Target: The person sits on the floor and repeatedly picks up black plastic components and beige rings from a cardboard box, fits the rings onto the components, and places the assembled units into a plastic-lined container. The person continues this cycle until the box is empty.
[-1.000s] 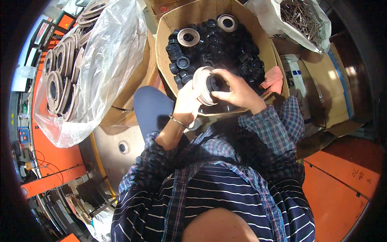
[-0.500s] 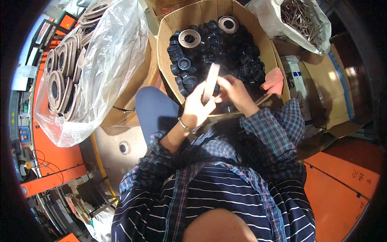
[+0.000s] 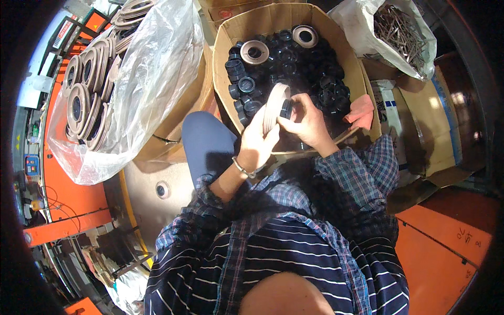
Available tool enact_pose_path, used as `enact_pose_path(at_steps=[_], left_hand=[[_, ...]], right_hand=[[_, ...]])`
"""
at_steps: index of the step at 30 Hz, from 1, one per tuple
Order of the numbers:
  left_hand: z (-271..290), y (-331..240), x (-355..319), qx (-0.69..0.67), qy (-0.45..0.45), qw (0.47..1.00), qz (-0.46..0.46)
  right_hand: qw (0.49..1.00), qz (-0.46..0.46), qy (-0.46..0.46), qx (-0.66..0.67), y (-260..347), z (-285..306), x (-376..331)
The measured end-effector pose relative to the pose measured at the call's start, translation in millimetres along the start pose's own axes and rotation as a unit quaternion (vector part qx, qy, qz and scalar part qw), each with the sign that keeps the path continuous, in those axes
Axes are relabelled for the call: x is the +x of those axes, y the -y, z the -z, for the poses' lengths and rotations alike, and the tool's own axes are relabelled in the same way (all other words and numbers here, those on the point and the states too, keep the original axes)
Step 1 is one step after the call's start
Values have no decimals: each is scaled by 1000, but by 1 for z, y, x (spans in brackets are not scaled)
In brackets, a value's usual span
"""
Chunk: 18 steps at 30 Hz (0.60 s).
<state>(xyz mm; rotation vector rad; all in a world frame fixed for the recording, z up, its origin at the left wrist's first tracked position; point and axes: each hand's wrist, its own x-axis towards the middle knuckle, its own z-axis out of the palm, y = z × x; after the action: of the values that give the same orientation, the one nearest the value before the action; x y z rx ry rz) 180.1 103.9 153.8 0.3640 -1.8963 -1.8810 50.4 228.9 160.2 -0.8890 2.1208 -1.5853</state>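
Beige ring (image 3: 274,107) gripped in your left hand (image 3: 256,142), black cap (image 3: 286,109) pinched in your right hand (image 3: 308,124), around the carton (image 3: 273,20)'s near edge; probably fitting, so square 'em up.

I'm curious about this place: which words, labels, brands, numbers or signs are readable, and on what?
Wording isn't copied here, only placed.
Orange metal panel, lower right: dark handwriting.
White sheet with blue blocks, right: dark print, blurred.
Brown cardboard, top: red mark, blurred.
White-and-red rectangular label, upper left: too small.
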Motion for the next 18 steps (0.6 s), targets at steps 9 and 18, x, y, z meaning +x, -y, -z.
enact_pose_path(at_steps=[9, 18], left_hand=[[-4, 0, -9, -7, 19, 999, 27], [3, -3, 10, -216, -1, 966, 144]], right_hand=[[971, -137, 10, 196, -15, -12, -2], [988, 125, 42, -79, 4, -1, -6]])
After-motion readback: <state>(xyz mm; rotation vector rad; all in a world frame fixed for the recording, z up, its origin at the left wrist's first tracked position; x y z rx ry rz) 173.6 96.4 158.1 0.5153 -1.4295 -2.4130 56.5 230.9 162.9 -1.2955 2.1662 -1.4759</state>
